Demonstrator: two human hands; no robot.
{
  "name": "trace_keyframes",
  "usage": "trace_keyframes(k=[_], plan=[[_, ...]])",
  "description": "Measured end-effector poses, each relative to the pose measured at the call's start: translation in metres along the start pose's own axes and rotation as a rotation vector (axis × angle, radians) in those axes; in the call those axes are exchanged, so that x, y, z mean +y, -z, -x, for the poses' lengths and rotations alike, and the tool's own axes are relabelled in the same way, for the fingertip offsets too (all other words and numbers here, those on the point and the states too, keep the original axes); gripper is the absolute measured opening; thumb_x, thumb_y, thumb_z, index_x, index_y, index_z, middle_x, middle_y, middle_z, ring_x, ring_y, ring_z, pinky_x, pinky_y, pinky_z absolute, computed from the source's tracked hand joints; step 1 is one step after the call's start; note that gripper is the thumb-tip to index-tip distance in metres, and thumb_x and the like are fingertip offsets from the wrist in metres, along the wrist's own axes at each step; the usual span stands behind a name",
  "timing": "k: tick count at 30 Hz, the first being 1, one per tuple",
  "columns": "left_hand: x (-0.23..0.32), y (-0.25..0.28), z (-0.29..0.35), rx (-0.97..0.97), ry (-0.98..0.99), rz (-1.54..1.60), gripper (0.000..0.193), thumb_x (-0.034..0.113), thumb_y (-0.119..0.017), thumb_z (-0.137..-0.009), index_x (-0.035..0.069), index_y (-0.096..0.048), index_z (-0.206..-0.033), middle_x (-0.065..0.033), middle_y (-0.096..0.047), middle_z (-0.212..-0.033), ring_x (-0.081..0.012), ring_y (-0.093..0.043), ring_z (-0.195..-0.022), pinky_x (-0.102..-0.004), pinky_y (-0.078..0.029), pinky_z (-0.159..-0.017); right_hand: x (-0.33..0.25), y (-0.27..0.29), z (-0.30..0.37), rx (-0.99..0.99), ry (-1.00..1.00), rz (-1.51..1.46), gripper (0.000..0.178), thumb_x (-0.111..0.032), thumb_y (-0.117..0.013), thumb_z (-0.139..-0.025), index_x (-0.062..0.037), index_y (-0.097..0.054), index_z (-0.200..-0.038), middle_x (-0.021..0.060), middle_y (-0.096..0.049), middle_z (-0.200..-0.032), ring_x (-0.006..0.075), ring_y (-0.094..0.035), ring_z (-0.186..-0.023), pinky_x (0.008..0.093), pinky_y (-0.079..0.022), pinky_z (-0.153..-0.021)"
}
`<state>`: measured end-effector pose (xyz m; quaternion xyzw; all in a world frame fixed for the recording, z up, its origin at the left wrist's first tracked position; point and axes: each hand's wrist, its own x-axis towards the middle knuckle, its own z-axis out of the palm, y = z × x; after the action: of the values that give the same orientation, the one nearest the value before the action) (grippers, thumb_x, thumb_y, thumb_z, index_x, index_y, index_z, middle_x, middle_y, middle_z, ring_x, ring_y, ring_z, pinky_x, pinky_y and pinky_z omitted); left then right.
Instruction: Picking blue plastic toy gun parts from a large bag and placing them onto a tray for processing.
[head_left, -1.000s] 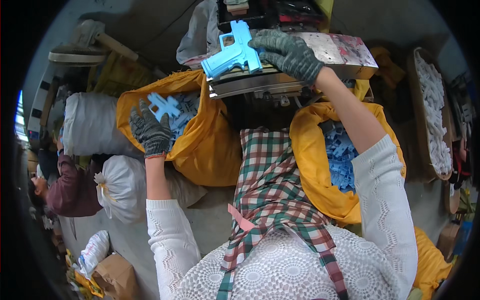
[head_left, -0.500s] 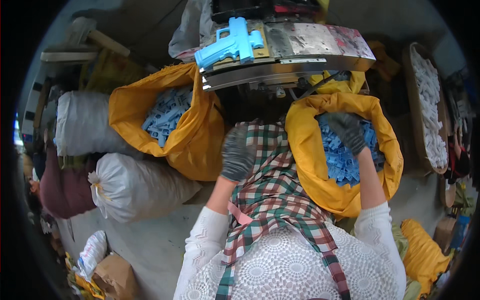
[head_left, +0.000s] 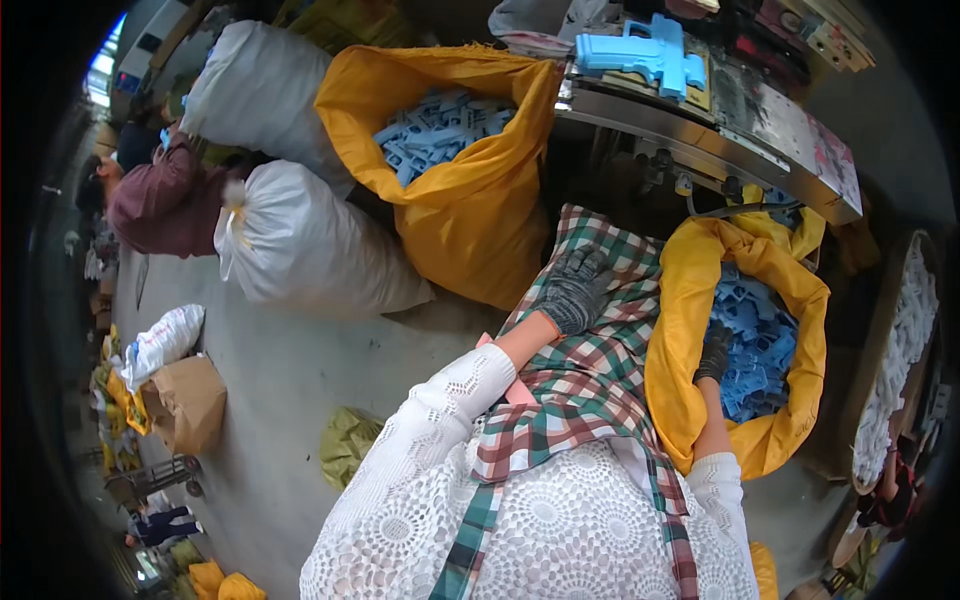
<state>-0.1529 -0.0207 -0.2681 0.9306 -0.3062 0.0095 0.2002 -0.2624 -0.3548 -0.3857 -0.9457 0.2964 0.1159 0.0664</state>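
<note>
My left hand (head_left: pixel 575 292), in a striped grey knit glove, lies on the plaid apron (head_left: pixel 610 365) over my lap. Its fingers are laid out on the cloth with nothing in them. Inside the yellow sack (head_left: pixel 675 330) on the right is my gloved right hand (head_left: pixel 713 355), at the left side of a heap of blue plastic toy gun parts (head_left: pixel 755 350). Its fingers are dark and partly hidden, so any hold is unclear. A light-blue toy pistol (head_left: pixel 645 52) lies on the metal machine bench (head_left: pixel 775 130) ahead.
Another yellow sack (head_left: pixel 470 230) with blue parts stands ahead left, beside tied white sacks (head_left: pixel 310 240). At the far right is a long tray of white pieces (head_left: pixel 890 370). A cardboard box (head_left: pixel 185 400) and a person in maroon (head_left: pixel 165 205) are at the left.
My view has turned left, so the bench and sacks shift right in the picture. My right hand has moved from the far part of the sack to its left side. My left hand stays over the apron.
</note>
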Motion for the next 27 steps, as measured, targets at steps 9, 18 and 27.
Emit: trace_keyframes(k=[9, 18, 27], plan=[[-0.006, -0.001, 0.007, -0.052, 0.042, 0.021, 0.036, 0.031, -0.053, -0.085, 0.013, -0.060, -0.116, -0.0123, -0.047, -0.130, -0.0308, -0.040, -0.123, -0.0422, -0.029, -0.105, 0.001, -0.004, -0.006, -0.130, -0.001, -0.137, 0.055, -0.030, -0.049, -0.086, -0.0164, -0.037, -0.139, 0.0134, -0.024, -0.149, 0.0317, -0.039, -0.128, 0.0382, -0.037, -0.101], [-0.119, 0.008, 0.004, 0.718, 0.591, -0.122, 0.084, 0.036, -0.064, -0.075, -0.004, -0.026, -0.138, -0.0270, -0.029, -0.141, -0.0404, -0.027, -0.132, -0.0459, -0.021, -0.110, 0.075, -0.066, 0.015, -0.112, -0.268, -0.557, 0.047, -0.037, -0.046, -0.088, -0.0249, -0.046, -0.133, 0.0111, -0.025, -0.148, 0.0317, -0.051, -0.117, 0.0387, -0.043, -0.093], [-0.249, 0.100, 0.015, -0.398, 0.631, -0.167, 0.059, 0.046, -0.059, -0.081, 0.008, -0.050, -0.125, -0.0189, -0.054, -0.122, -0.0368, -0.050, -0.113, -0.0440, -0.040, -0.095, 0.090, -0.053, 0.063, -0.169, -0.331, -0.533, 0.045, -0.036, -0.047, -0.088, -0.0241, -0.047, -0.132, 0.0116, -0.030, -0.144, 0.0319, -0.052, -0.115, 0.0391, -0.043, -0.092]])
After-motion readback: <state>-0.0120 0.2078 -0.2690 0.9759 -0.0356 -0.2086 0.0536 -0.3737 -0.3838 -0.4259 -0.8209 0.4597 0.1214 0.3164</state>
